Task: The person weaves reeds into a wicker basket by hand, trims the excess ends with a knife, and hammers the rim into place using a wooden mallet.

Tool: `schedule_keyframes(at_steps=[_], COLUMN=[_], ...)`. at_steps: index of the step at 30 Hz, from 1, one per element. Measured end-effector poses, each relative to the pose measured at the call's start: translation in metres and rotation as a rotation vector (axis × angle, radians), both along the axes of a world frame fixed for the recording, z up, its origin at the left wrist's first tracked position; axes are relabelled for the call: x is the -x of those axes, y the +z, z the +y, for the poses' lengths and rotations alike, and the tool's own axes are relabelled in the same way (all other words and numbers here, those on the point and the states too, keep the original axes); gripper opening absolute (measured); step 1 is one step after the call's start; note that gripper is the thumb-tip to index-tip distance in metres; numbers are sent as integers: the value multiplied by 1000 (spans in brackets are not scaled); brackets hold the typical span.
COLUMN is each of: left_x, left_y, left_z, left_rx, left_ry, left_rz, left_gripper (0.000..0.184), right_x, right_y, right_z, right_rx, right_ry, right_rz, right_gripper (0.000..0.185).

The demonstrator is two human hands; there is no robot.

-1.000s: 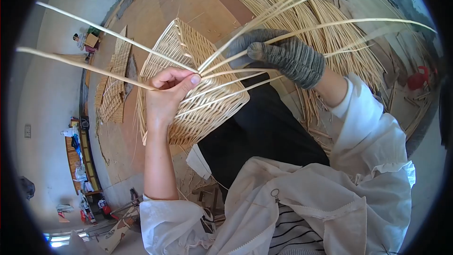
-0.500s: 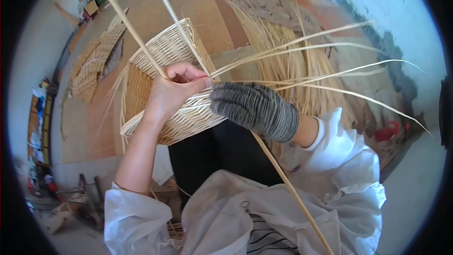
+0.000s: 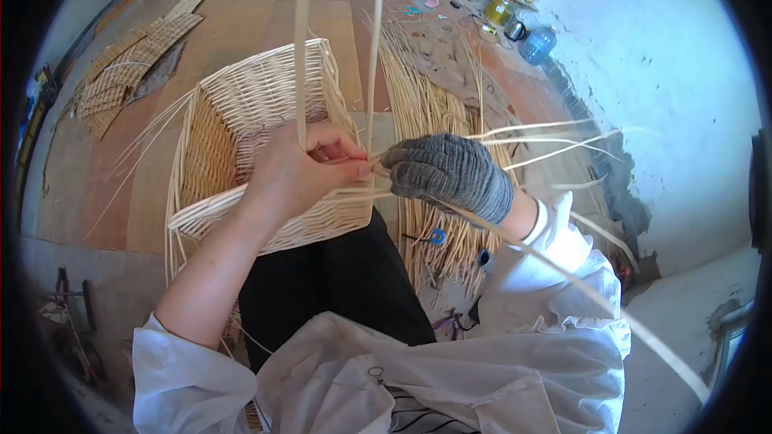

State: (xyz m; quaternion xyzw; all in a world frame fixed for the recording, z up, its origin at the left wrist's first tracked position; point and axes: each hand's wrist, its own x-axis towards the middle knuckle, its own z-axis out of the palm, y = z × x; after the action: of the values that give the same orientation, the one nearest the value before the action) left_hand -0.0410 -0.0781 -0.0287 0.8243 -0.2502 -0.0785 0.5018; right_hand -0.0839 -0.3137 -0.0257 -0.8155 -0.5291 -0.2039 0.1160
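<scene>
A pale woven wicker basket [image 3: 261, 80] rests tilted over my lap, its inside facing up. My bare left hand [image 3: 301, 165] reaches across it, thumb and fingers pinched on wicker rods at the right corner of the rim. Just to the right, my right hand [image 3: 450, 173], in a grey knitted glove, has its fingers curled around wicker rods at that corner. From under the glove a long wicker rod [image 3: 595, 297] slants down to the right. Thin rod ends [image 3: 547, 141] fan out beyond the glove. Two thick rods [image 3: 302, 32] rise past my left hand; their lower ends are partly hidden.
A big bundle of loose wicker rods [image 3: 426, 96] lies on the floor beyond the basket. Flat woven panels [image 3: 133, 72] lie at the far left. A blue water bottle [image 3: 537, 46], a kettle [image 3: 515, 29] and a yellow container [image 3: 500, 6] stand by the right wall.
My right hand has gone from extended fingers to curled around the rods. The long rod under it has swung outward to the right. The view has shifted, showing more of the far floor.
</scene>
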Motion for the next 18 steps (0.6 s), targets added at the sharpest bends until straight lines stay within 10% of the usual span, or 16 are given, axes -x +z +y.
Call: schedule_keyframes(at_steps=[6, 10, 18], left_x=[-1, 1, 5], left_y=[-3, -5, -16], left_z=[-2, -3, -6], left_rx=[113, 120, 163], left_ry=[-47, -19, -2], left_rz=[26, -43, -72], left_gripper=[15, 15, 16], right_x=[-11, -28, -59], right_y=[21, 41, 67], right_z=[15, 17, 42], right_rx=[-325, -143, 157], right_ry=[-308, -286, -616], right_rz=[577, 420, 967], right_gripper=[19, 22, 23])
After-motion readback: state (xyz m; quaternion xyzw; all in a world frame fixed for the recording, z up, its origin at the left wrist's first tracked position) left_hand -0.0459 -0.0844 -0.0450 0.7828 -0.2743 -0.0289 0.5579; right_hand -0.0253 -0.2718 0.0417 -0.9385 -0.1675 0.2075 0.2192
